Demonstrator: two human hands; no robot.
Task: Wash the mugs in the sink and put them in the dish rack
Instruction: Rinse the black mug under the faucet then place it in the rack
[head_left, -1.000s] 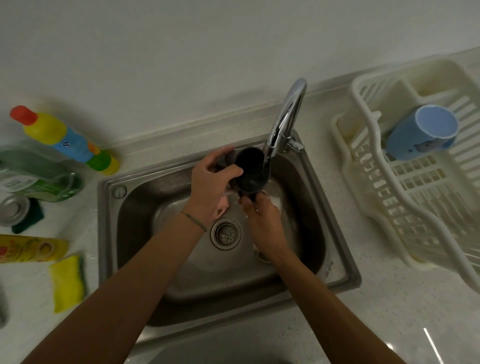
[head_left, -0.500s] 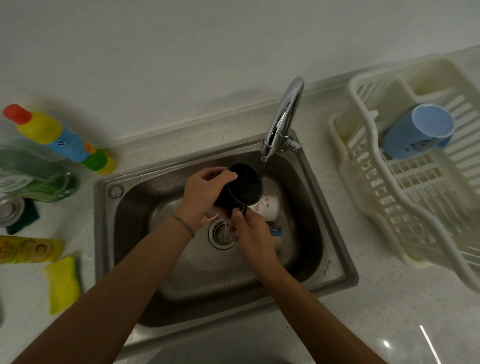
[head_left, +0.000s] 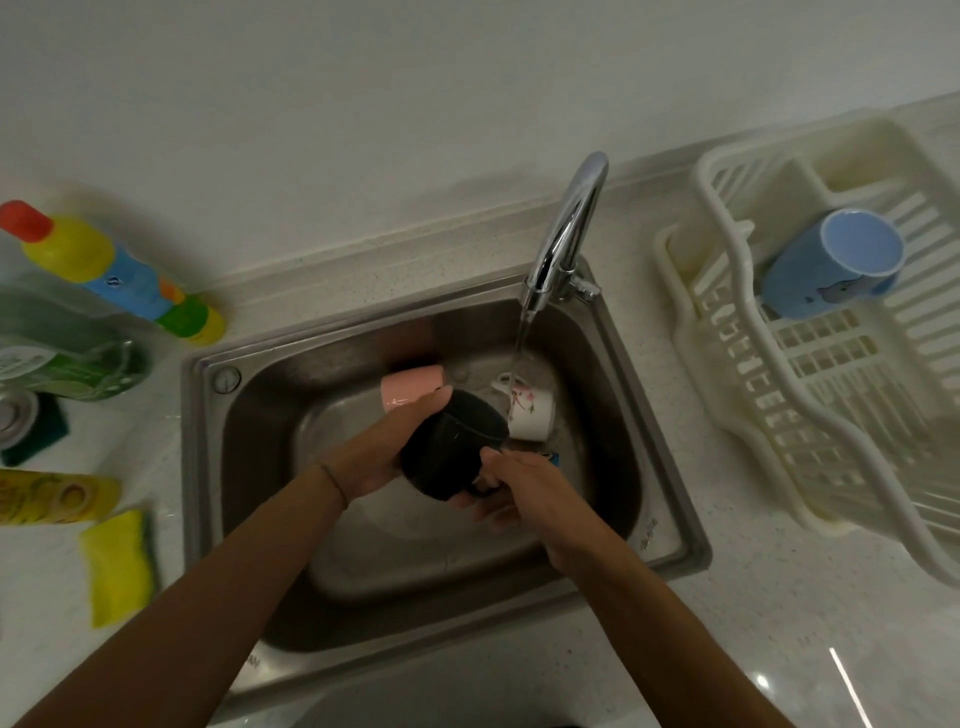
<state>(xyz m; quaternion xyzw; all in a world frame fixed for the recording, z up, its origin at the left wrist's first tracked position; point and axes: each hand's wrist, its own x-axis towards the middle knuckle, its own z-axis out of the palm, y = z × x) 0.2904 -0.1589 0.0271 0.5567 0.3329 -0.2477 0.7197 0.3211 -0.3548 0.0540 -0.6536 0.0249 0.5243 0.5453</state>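
Both hands grip the black mug (head_left: 452, 447) over the sink (head_left: 208, 467) (left hand (head_left: 382, 457) cradles body, right hand (head_left: 524, 483) at handle).

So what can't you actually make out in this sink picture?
Head view only:
- Black mug: handle hidden by right hand.
- Small blue item: mostly hidden behind that hand.
- Green bottle: cut off by left edge.
- Dish rack: cut off by right edge.

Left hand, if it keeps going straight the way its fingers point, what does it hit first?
Probably the pink mug lying in the steel sink: the left hand, holding the black mug, points up-right at it. Depth is unclear.
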